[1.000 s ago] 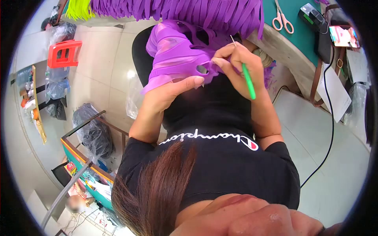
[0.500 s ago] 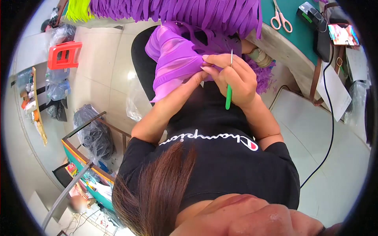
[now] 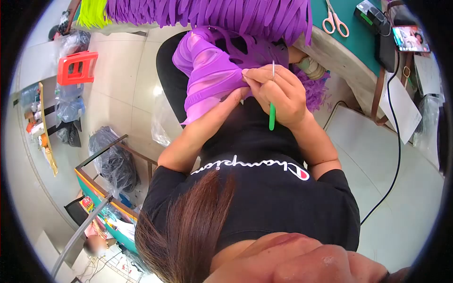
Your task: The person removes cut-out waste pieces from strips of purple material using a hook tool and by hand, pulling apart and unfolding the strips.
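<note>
A sheer purple sheet with raised purple strips (image 3: 210,78) drapes over my lap and bunches up between my hands. My left hand (image 3: 231,101) is closed on its near edge, thumb on top and the other fingers hidden under the material. Pressed together at the same edge are the thumb and index fingertips of my right hand (image 3: 283,96). That hand also grips a slim green-handled tool (image 3: 272,117), whose thin metal end points away from me, clear of the sheet. Its exact kind is too small to tell.
Purple fringe strips (image 3: 212,14) hang over the table edge, with lime-green ones (image 3: 92,14) at left. Pink-handled scissors (image 3: 336,23) and a lit phone (image 3: 411,38) are at upper right. On the left stand a red stool (image 3: 77,68) and a dark plastic bag (image 3: 113,160).
My right hand and the green-handled tool have shifted slightly left, and the metal end looks a little more upright. Both hands keep their hold. The phone's picture has changed.
</note>
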